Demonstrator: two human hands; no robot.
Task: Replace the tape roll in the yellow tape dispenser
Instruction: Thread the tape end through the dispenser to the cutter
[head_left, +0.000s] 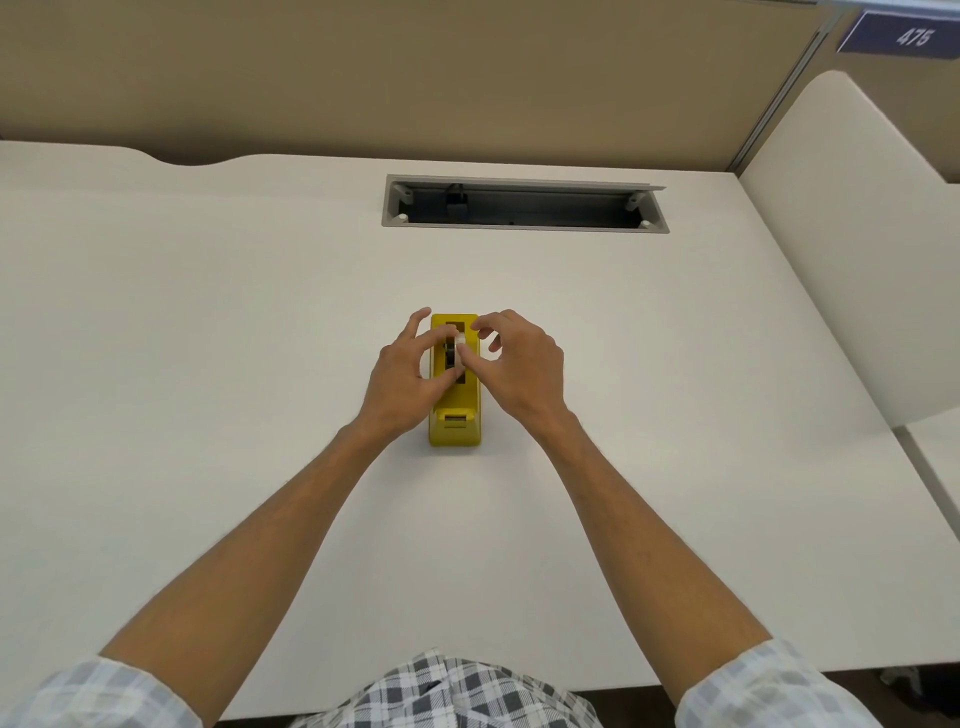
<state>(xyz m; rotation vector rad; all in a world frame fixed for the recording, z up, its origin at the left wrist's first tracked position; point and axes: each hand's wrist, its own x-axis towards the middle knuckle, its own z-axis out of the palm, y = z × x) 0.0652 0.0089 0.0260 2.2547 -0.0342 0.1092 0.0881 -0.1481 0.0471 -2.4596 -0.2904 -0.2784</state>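
shirt (441, 691): checked, bottom edge, cut off by frame; rolled checked cuffs at both lower corners, also cut off.
forearms: bare, both reach forward over the desk (208, 364), converge on the dispenser.
yellow tape dispenser (453, 421): upright on desk centre, long axis running away from the person, cutter end nearest. Near end fully visible; middle and far part partly covered by both hands.
cutter end: small slot with something pale in it, too small to tell whether tape or metal.
left hand (402, 376): on dispenser's left side, fingers curled in toward the roll well. Thumb and fingertips meet at the roll; grip looks like a pinch on the roll, exact contact hidden by its own fingers. One finger sticks up past the dispenser's far-left corner.
right hand (519, 366): on the right side, thumb and forefinger closed in at the roll's right face, other fingers curled loose above the dispenser top. Grip: pinch on the roll, contact partly hidden.
tape roll (457, 353): sits in the dispenser's open well between both hands. Only a sliver shows, whitish edge and dark core/hub. Seated or lifted: cannot tell.
cable tray (524, 205): grey recessed slot in desk, well beyond dispenser, lid open, dark plug or clip inside, unclear.
partition (363, 78): tan wall behind desk.
sign (906, 34): blue plate top right, reads 475, cut off.
side panel (852, 249): white, rounded, right edge.
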